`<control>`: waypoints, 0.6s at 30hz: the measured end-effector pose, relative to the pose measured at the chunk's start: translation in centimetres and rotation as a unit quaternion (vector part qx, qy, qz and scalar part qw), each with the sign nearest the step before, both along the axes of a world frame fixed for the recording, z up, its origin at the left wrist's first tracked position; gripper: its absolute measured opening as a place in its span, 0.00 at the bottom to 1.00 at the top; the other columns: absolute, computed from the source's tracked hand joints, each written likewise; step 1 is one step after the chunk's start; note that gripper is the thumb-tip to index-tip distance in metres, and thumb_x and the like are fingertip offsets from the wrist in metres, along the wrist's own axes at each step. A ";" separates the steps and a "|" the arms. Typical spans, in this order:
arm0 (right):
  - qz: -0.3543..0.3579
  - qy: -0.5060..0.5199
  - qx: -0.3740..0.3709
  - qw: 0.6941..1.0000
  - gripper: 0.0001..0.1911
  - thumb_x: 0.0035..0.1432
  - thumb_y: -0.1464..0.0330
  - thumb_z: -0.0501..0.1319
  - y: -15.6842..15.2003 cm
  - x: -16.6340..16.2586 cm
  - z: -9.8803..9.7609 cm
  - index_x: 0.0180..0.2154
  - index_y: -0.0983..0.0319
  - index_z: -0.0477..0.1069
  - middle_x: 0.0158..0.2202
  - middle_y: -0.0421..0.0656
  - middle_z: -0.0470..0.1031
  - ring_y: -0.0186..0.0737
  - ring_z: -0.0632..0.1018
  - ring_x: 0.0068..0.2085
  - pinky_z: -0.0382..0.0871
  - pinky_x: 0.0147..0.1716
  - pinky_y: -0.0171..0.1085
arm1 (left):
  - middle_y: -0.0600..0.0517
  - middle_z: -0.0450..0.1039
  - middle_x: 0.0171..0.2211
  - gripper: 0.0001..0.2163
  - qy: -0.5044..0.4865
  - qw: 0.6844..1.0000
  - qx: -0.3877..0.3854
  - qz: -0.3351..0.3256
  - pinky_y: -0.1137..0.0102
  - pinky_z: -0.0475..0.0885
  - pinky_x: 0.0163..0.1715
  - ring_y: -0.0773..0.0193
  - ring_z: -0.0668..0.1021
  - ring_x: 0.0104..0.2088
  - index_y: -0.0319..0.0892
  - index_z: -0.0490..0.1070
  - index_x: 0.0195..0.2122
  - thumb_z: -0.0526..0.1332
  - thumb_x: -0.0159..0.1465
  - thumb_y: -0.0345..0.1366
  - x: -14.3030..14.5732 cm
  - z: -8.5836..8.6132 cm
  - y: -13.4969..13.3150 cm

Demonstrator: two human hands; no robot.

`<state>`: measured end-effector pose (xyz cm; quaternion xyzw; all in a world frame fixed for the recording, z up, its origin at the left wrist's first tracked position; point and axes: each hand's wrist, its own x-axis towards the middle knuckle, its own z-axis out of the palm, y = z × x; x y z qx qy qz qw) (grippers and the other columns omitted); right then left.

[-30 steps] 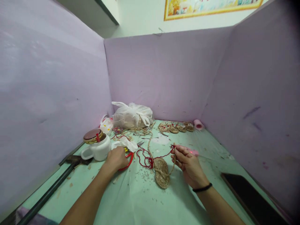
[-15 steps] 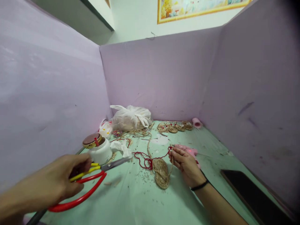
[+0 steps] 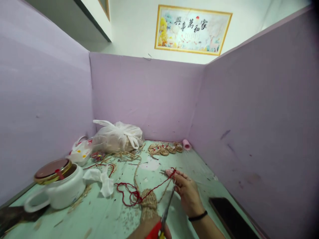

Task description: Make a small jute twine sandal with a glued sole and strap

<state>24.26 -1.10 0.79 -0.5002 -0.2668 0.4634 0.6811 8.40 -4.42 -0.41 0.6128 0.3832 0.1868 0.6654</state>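
Note:
My right hand (image 3: 187, 192) pinches a red thread (image 3: 152, 190) and holds it taut above the table. The thread runs down to a coiled jute piece (image 3: 149, 207) lying on the green table (image 3: 104, 212). At the bottom edge my left hand (image 3: 149, 231) grips red-handled scissors (image 3: 166, 212). Their blades point up toward the thread beside my right fingers. Only part of the left hand shows.
A white mug with a gold-rimmed lid (image 3: 56, 187) stands at the left, a crumpled tissue (image 3: 101, 177) beside it. A white plastic bag (image 3: 118, 136) and finished jute pieces (image 3: 164, 148) lie at the back. A dark phone (image 3: 233, 217) lies at the right. Purple panels enclose the table.
My left hand picked up the scissors from beside the mug, swung them left, then brought them up under the thread. The camera tilted up and moved closer.

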 end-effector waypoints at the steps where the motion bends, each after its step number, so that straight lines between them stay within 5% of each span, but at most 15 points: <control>1: -0.008 -0.003 -0.001 1.000 0.12 0.35 0.66 0.67 0.1 0.1 -0.1 0.25 0.65 0.71 0.19 0.38 0.70 0.28 0.66 0.19 0.56 0.15 0.27 | 0.55 0.63 0.15 0.13 0.002 1.000 -0.001 -0.001 0.69 0.66 0.17 0.62 0.71 0.19 0.45 0.67 0.30 0.63 0.46 0.45 0.4 -0.6 0.4; 7: -0.036 -0.050 0.025 0.998 0.10 0.34 0.67 0.68 -0.1 -0.3 -0.1 0.22 0.65 0.70 0.14 0.33 0.62 0.26 0.59 0.16 0.51 0.14 0.26 | 0.54 0.60 0.13 0.07 0.008 1.000 -0.011 0.016 0.63 0.68 0.22 0.57 0.72 0.21 0.46 0.68 0.23 0.63 0.44 0.41 0.3 -2.1 2.3; 18: -0.008 -0.135 0.043 0.990 0.11 0.35 0.66 0.68 -1.0 -1.5 0.0 0.26 0.64 0.77 0.22 0.40 0.73 0.30 0.65 0.20 0.59 0.17 0.29 | 0.56 0.53 0.10 0.14 -0.056 0.995 -0.010 0.081 0.65 0.66 0.21 0.62 0.68 0.18 0.42 0.58 0.11 0.60 0.45 0.41 1.6 -4.6 3.4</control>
